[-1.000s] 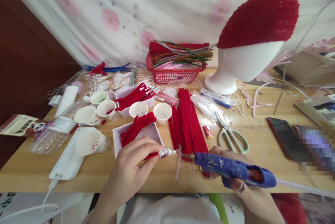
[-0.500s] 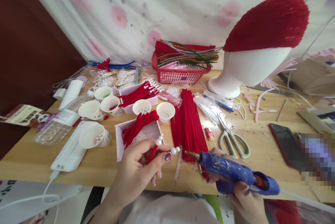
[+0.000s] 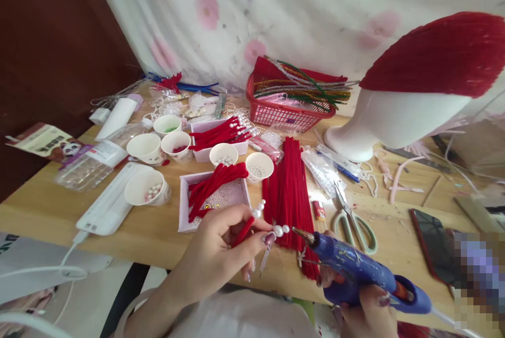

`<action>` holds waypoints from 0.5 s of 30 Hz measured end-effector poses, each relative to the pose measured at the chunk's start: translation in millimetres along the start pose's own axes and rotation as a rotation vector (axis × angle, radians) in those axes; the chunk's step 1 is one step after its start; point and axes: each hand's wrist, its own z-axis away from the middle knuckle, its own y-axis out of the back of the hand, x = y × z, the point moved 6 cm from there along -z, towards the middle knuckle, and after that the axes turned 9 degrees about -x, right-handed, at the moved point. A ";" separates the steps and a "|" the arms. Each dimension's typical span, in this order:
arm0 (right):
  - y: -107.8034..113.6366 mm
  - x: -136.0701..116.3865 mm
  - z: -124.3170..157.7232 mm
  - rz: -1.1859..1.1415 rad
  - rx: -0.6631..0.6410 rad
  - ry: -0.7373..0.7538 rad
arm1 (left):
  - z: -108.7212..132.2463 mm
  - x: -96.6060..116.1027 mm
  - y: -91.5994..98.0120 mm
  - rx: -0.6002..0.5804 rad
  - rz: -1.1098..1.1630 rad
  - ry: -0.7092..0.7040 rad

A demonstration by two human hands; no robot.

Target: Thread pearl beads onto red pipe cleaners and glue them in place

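Observation:
My left hand (image 3: 219,251) is closed on a short red pipe cleaner (image 3: 243,230) tipped with white pearl beads (image 3: 278,230); a second beaded end sticks up near its thumb. My right hand (image 3: 365,311) grips a blue hot glue gun (image 3: 361,272), whose metal nozzle points left and sits just right of the beads. Both hands hover over the front edge of the wooden table (image 3: 158,232). Behind my left hand stands a white tray (image 3: 183,211) with red pipe cleaners and pearls.
A bundle of long red pipe cleaners (image 3: 290,180), scissors (image 3: 353,219), several paper cups (image 3: 148,148) of beads, a red basket (image 3: 284,111), a white mannequin head with a red cap (image 3: 410,111) and a phone (image 3: 432,243) lie about. A white power strip (image 3: 108,206) is at the left.
The view has shifted left and down. My left hand has turned the beaded pipe cleaner so one end points up, and the glue gun nozzle stays close to the beads.

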 end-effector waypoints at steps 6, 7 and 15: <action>14.2 4.3 -10.5 0.082 -0.048 0.066 | -0.5 1.4 -1.2 -0.021 0.002 0.022; 16.7 5.8 -11.4 0.097 -0.062 0.074 | -0.7 1.5 -1.1 -0.023 0.002 0.018; 29.6 26.2 -6.5 0.142 -0.110 0.025 | -1.2 1.3 3.3 -0.003 -0.045 -0.019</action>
